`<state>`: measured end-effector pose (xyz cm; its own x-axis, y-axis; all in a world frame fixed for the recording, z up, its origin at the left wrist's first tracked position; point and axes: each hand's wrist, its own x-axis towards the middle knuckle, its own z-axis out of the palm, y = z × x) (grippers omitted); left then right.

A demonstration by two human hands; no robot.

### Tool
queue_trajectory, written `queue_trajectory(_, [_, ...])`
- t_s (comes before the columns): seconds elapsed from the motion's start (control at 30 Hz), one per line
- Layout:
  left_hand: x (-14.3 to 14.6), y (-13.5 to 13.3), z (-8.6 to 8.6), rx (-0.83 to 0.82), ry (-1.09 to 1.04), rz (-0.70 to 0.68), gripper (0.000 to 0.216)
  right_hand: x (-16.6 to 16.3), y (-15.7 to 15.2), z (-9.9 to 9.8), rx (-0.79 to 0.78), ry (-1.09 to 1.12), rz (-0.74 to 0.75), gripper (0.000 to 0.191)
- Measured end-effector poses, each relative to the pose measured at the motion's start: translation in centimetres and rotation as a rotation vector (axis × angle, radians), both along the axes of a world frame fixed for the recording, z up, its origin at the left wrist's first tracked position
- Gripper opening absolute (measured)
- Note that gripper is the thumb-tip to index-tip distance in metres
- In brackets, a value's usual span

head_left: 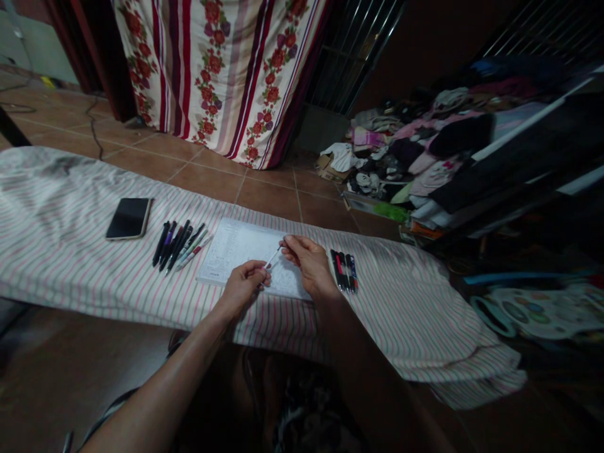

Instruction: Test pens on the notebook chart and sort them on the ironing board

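Note:
My left hand (246, 281) pinches the lower end of a slim white pen (274, 257), and my right hand (304, 259) pinches its dark upper end. The pen is held at a slant above a white notebook or pad (236, 246) with small print or writing on it. Just right of my right hand lies a neat row of several pens (344, 272), dark and red. Left of the pad is a looser bunch of several pens (178, 244), mostly black, some white or green. Fingers hide part of the pen.
A striped cloth (401, 308) covers the long, narrow table. A dark phone (129, 218) lies at the left. Behind hangs a flowered curtain (217, 75) above the tiled floor (268, 195). Heaped clothes (425, 138) fill the back right, with a pale plastic object (542, 311) at the right.

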<state>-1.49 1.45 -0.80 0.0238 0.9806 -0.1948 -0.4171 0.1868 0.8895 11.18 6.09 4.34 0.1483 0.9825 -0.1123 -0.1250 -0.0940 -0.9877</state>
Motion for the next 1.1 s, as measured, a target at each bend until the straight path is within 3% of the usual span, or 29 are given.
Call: queue_trajectory(1.1, [-0.16,-0.06,0.35,0.049,0.019,-0.006,0.029,-0.06,-0.96,0.11,0.155,-0.218,0.118,0.022])
